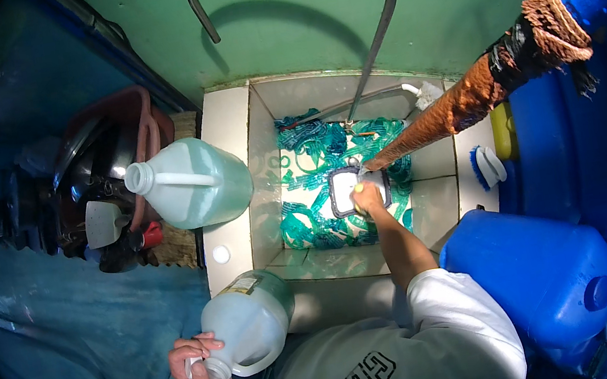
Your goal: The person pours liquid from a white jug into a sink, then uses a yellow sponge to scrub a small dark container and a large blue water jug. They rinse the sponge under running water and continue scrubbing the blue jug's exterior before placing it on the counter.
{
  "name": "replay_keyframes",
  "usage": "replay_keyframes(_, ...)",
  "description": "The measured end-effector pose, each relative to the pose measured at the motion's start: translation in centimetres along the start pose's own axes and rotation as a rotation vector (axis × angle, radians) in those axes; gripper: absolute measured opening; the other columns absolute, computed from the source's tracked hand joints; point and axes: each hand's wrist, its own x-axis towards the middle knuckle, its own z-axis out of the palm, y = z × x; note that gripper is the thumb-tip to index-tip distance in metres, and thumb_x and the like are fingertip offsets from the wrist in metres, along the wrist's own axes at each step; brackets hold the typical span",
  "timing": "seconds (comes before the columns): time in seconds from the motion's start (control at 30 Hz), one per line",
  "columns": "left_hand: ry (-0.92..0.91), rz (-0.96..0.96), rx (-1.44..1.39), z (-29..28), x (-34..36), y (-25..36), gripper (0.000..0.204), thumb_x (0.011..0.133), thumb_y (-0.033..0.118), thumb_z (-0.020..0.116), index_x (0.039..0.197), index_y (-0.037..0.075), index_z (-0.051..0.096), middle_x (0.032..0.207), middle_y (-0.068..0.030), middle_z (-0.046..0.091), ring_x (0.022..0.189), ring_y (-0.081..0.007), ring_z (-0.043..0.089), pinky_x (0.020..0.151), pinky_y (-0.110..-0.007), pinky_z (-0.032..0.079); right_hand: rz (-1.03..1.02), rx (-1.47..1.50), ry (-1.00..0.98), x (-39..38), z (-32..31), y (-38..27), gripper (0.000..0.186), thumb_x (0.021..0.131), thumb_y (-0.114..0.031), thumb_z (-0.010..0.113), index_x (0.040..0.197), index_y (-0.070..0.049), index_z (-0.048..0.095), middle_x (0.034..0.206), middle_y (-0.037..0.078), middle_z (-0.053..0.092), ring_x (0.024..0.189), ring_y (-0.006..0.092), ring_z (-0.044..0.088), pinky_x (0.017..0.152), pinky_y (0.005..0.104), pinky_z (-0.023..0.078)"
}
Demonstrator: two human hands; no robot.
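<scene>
My left hand (198, 364) is closed around the neck of a clear plastic jug (248, 317), which is tilted with its mouth toward me beside the basin's near left corner. A second, pale green jug (200, 181), capless, lies or leans on the basin's left ledge. My right hand (367, 197) reaches into the basin, fingers curled over a dark-rimmed rectangular container (343, 191) with a white inside. A yellowish bit shows at the fingers; what they grip is unclear. Above that container ends a long pipe wrapped in brown cloth (463, 103).
The tiled basin (262, 121) has a green and white patterned bottom. On its left ledge sits a white cap (221, 254); on the right, a blue-bristled brush (487, 166). A large blue drum (535, 268) stands right. A reddish tub (146, 134) holds dark pots. A bent metal rod (384, 20) rises behind.
</scene>
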Motion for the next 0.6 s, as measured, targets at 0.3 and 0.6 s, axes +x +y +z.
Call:
replay_keyframes(0.3,0.003,-0.002,0.009,0.1,0.0,0.2,0.028,0.093,0.027,0.058,0.093,-0.001,0.053,0.076,-0.0104,0.051,0.063,-0.0227,0.062,0.076,-0.043,0.055,-0.122,-0.502,-0.098,-2.6,3.4,4.1,0.030,0.095,-0.028,0.051,0.116,-0.014,0.067,0.119,0.014,0.067,0.109,0.0333,0.066,0.090,0.0475,0.054)
replay_keyframes(0.6,0.012,0.017,0.008,0.2,0.0,0.0,0.028,0.093,0.027,0.057,0.093,-0.001,0.054,0.076,-0.0104,0.051,0.063,-0.0232,0.062,0.076,-0.044,0.055,0.157,0.565,0.182,1.2,-3.5,-2.1,0.051,0.077,-0.039,0.085,0.109,-0.001,0.073,0.107,0.011,0.074,0.095,0.0219,0.070,0.083,0.0344,0.053)
